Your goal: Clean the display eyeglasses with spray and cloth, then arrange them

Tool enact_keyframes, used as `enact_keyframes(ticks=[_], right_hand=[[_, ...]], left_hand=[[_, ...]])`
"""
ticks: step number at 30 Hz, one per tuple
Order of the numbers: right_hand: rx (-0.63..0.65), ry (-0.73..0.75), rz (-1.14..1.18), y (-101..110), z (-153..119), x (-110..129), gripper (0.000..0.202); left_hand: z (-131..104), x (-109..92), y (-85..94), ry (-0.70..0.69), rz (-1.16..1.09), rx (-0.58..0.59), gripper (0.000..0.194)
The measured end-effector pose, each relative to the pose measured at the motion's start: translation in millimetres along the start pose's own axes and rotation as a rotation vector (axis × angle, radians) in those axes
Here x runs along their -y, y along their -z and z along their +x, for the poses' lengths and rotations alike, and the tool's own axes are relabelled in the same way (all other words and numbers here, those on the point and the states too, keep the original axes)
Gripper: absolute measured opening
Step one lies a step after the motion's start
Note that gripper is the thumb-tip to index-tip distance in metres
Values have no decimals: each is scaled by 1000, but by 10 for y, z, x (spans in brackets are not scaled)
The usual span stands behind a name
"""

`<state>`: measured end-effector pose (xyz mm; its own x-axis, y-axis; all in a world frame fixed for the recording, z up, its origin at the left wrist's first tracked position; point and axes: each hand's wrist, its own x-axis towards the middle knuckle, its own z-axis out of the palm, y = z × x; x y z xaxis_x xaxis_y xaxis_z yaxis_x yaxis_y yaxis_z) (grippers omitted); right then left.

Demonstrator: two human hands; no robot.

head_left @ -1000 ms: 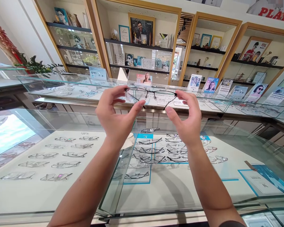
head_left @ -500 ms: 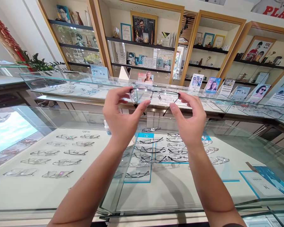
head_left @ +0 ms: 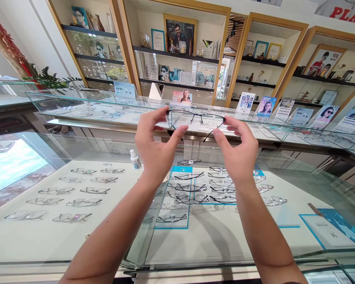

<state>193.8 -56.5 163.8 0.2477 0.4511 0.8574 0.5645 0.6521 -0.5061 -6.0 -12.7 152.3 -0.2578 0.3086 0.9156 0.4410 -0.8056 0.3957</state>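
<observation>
A pair of dark half-rimmed glasses (head_left: 197, 117) is held up in the air above the glass display case, lenses facing me and temples pointing down toward me. My left hand (head_left: 156, 146) grips the left end of the frame between fingers and thumb. At the right end, the fingers of my right hand (head_left: 238, 148) pinch the other hinge corner. Both thumbs point inward below the lenses. Under the hands, rows of glasses (head_left: 191, 187) lie inside the case.
A small white bottle (head_left: 135, 160) stands left of my left forearm. The near glass case (head_left: 56, 248) spans the foreground. Farther back are another glass counter (head_left: 154, 126) with upright cards (head_left: 265, 106) and wooden wall shelves (head_left: 177, 55). A plant (head_left: 49, 79) is at the left.
My left hand has shifted slightly right, and the glasses have tilted and moved a little with it. More of the white bottle shows now. My right hand is nearly unmoved.
</observation>
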Motion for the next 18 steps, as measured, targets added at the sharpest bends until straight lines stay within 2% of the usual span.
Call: enact_keyframes(ticks=[3, 18], right_hand=[[-1, -11, -10, -4, -3, -8, 33], [-6, -60, -17, -24, -15, -4, 32]], left_hand=[[-7, 1, -22, 10, 14, -24, 56], [-43, -44, -58, 42, 17, -66, 49]])
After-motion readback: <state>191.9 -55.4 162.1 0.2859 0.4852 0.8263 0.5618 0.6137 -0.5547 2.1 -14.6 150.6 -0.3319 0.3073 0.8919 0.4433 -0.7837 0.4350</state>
